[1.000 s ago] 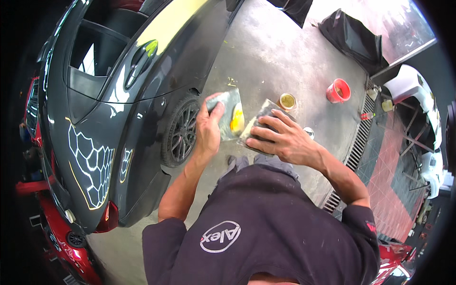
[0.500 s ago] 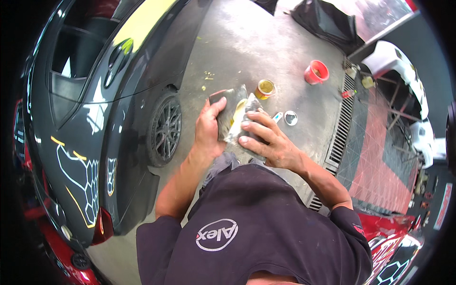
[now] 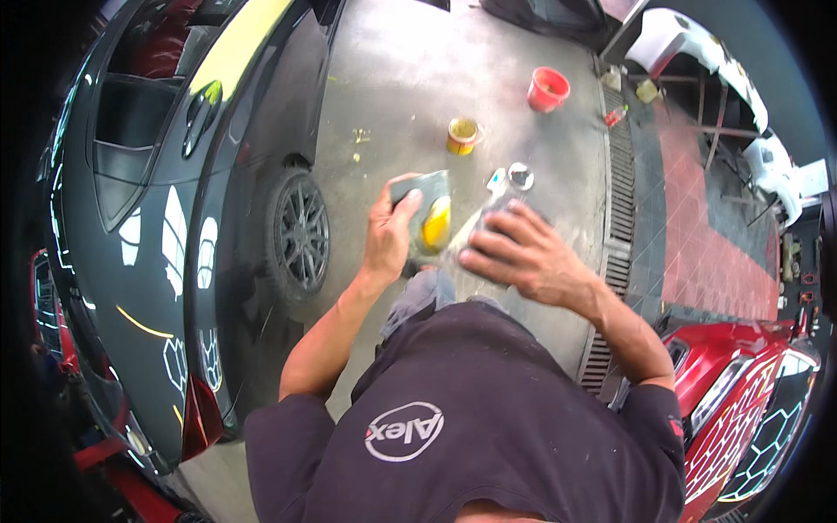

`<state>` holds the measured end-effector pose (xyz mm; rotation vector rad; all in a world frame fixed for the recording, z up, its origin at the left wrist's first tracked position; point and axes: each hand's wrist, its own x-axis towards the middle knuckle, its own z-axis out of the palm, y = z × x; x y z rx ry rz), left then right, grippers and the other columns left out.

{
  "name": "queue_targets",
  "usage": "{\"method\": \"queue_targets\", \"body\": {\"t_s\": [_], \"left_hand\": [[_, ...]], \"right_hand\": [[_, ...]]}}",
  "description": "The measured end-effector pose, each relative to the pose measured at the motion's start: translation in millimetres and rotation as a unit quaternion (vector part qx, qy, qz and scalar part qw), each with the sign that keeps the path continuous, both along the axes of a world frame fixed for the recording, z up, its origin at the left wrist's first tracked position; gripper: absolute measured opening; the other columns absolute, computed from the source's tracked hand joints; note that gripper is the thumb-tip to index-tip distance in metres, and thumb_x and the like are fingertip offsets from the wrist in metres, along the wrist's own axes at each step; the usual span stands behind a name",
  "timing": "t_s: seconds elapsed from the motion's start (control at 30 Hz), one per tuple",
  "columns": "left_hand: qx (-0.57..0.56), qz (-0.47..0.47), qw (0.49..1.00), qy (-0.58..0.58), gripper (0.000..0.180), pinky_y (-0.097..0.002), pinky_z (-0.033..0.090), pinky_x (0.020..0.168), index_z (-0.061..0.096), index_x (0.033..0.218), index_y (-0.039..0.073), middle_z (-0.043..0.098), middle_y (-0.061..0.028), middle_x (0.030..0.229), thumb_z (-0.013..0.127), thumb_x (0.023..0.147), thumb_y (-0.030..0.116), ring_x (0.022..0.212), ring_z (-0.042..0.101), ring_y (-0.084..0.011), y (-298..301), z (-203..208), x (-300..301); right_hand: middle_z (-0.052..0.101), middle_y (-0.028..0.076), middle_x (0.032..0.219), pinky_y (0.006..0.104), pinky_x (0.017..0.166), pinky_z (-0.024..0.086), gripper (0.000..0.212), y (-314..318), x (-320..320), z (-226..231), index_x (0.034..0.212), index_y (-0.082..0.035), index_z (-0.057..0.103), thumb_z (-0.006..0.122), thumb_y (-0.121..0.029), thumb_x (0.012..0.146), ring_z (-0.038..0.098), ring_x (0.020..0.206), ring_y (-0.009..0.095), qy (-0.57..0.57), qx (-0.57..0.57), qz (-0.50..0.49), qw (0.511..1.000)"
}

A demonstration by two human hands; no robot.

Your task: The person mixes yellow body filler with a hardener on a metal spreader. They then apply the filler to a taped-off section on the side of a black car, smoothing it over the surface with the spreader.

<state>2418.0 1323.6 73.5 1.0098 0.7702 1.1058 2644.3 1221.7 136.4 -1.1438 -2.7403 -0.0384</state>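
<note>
My left hand (image 3: 386, 240) grips a flat dark board (image 3: 422, 186), thumb on top. On that board lies a smear of bright yellow putty (image 3: 435, 227). Just to the right, apart from the board, my right hand (image 3: 532, 257) is curled over a flat putty spreader (image 3: 465, 245) with a pale edge. Motion smears the spreader and the fingertips, so its exact shape is hard to make out. Beyond my hands, on the floor, stand an open yellow tin (image 3: 462, 138), a small white-and-blue tube (image 3: 496, 179) and a round white lid (image 3: 520, 177).
A dark car (image 3: 240, 187) with a yellowish patch fills the left, its wheel (image 3: 300, 228) beside my left arm. Farther off stands a red bucket (image 3: 547, 91). A floor grate (image 3: 620, 205) runs along the right, with white bumpers (image 3: 693, 48) on stands and a red car (image 3: 719, 362) past it.
My right hand and the spreader have moved right, away from the board they were against. The yellow putty on the board now shows plainly. The view has shifted; floor items sit higher and leftward.
</note>
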Motion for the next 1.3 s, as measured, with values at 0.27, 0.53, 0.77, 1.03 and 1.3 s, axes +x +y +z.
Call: {"method": "queue_targets", "body": {"t_s": [0.27,0.53,0.77,1.03,1.3], "left_hand": [[-0.146,-0.002,0.983,-0.111,0.025,-0.0322,0.059,0.086,0.058,0.128,0.006,0.07,-0.0099,0.111,0.052,0.105,0.011,0.096,0.069,-0.0175,-112.8,2.4,-25.0],[-0.252,-0.006,0.95,-0.185,0.026,-0.0387,0.059,0.091,0.056,0.129,0.006,0.068,-0.0115,0.116,0.053,0.104,0.012,0.104,0.069,-0.0224,-239.6,27.8,-57.0],[-0.271,0.035,0.93,-0.247,0.026,-0.0411,0.058,0.097,0.057,0.13,0.004,0.069,-0.0127,0.12,0.051,0.106,0.012,0.11,0.07,-0.0247,-314.8,21.4,-130.2],[-0.007,0.047,0.998,-0.05,0.031,-0.0311,0.051,0.098,0.057,0.134,0.001,0.068,-0.0091,0.118,0.052,0.109,0.019,0.108,0.063,-0.0164,-377.5,20.6,-209.9],[-0.066,0.107,0.986,-0.106,0.024,-0.0341,0.059,0.086,0.058,0.128,0.005,0.067,-0.0094,0.114,0.054,0.104,0.007,0.095,0.067,-0.0167,-415.1,32.7,-377.0]], "right_hand": [[0.055,0.005,0.143,0.0539,0.118,0.037,0.061,-138.0,-28.6,-37.2,0.142,-0.024,0.062,0.066,-0.016,0.081,0.049,0.137,0.032,0.079,-0.048,-0.023,0.995],[0.051,0.009,0.149,0.0629,0.12,0.033,0.071,-212.1,-90.2,-44.8,0.142,-0.019,0.063,0.073,-0.005,0.073,0.045,0.142,0.038,0.335,-0.014,0.047,0.941],[0.059,0.011,0.142,0.0497,0.113,0.044,0.07,-248.9,-109.6,-33.7,0.139,-0.011,0.065,0.065,0.012,0.072,0.052,0.137,0.036,0.412,-0.092,-0.039,0.905],[0.057,0.009,0.137,0.0498,0.113,0.042,0.07,-311.0,-233.9,8.9,0.139,-0.018,0.063,0.067,0.005,0.073,0.051,0.132,0.032,0.127,0.014,-0.017,0.992],[0.06,0.009,0.132,0.0482,0.114,0.043,0.063,-427.9,-363.5,-24.0,0.14,-0.023,0.062,0.07,-0.01,0.078,0.053,0.129,0.031,0.089,-0.027,-0.001,0.996]]}}
